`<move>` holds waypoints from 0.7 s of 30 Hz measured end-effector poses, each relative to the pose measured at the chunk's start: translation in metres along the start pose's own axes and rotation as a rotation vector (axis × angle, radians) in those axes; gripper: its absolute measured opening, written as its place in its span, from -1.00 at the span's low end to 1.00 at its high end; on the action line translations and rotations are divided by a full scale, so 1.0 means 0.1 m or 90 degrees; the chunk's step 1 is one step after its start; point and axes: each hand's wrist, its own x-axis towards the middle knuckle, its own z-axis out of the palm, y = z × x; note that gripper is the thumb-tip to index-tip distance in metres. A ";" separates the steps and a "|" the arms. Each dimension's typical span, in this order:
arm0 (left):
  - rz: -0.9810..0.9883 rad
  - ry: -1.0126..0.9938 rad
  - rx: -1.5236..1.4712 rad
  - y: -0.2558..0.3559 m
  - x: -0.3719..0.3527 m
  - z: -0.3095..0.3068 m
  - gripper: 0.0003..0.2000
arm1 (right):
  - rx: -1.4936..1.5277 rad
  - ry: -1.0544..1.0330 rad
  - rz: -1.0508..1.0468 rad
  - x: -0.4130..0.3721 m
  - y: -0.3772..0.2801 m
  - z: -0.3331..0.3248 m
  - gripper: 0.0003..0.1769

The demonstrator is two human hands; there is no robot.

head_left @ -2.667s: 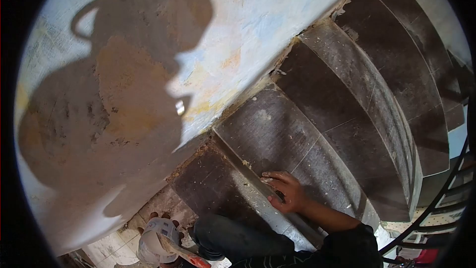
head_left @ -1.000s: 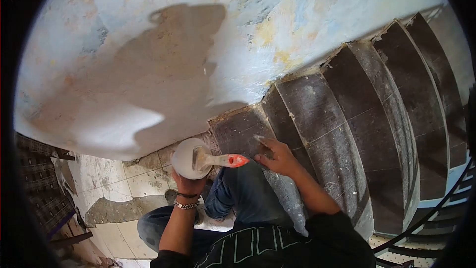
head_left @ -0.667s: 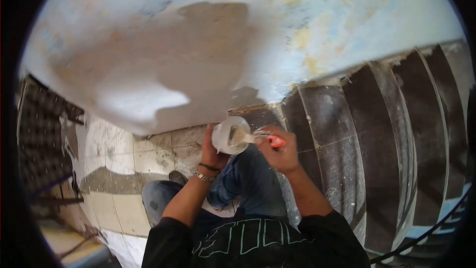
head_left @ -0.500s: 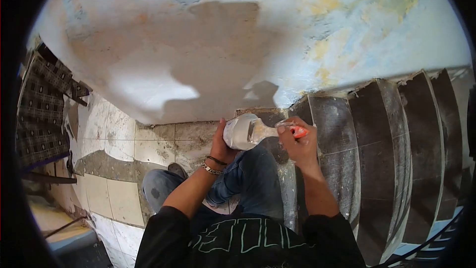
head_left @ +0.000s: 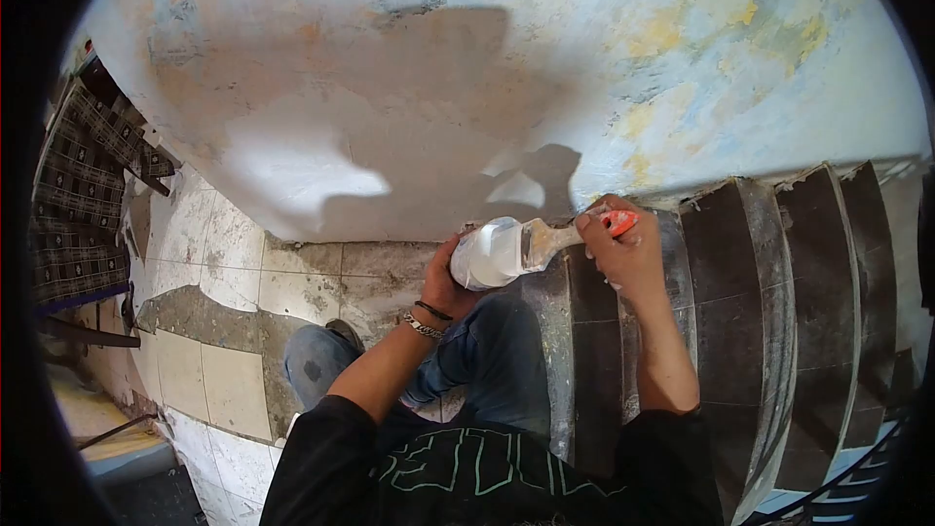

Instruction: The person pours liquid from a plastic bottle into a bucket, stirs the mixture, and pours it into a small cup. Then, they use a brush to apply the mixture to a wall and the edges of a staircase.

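My left hand (head_left: pixel 445 278) is wrapped round the side of a white tub (head_left: pixel 477 268), held above my knees. My right hand (head_left: pixel 625 245) grips the handle of a wide paintbrush (head_left: pixel 555 239), whose end is orange with a hole. The brush lies nearly level, its bristle end at the mouth of the tub and coated in white. White smears mark my right fingers. What is inside the tub is mostly hidden by the brush.
A patchy wall (head_left: pixel 409 107) with flaking blue and yellow paint rises ahead. Dark stair treads (head_left: pixel 730 292) climb to the right. Dusty tiles (head_left: pixel 234 390) cover the floor at left, near a patterned cloth (head_left: pixel 88 205). A dark railing (head_left: pixel 867 468) stands at lower right.
My right hand has moved up and to the right, drawing the brush handle with it. The tub in my left hand has shifted slightly right.
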 end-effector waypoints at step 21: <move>0.035 0.045 -0.031 0.15 0.06 -0.02 -0.40 | -0.116 -0.151 -0.224 0.20 -0.37 -0.52 -0.85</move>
